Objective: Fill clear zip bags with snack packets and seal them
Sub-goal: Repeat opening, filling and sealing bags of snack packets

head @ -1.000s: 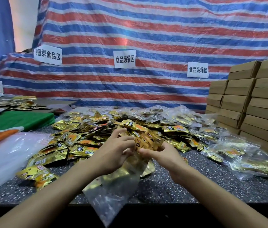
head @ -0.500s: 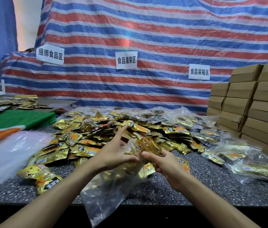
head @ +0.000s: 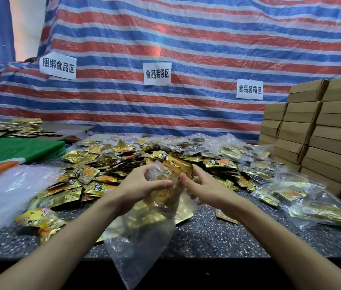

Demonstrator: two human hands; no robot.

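Your left hand (head: 142,185) pinches the clear zip bag (head: 144,233) by its mouth; it hangs over the table (head: 217,237) edge. Your right hand (head: 205,186), fingers relaxed, touches snack packets (head: 179,166) at the opening. The film looks limp and slippery, so hold the stiffer zip rim.

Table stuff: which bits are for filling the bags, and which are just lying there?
For the job: clear zip bag in the left hand, snack packets, filled bags.
Just lying about: cardboard boxes, green cloth, paper signs, striped tarp.
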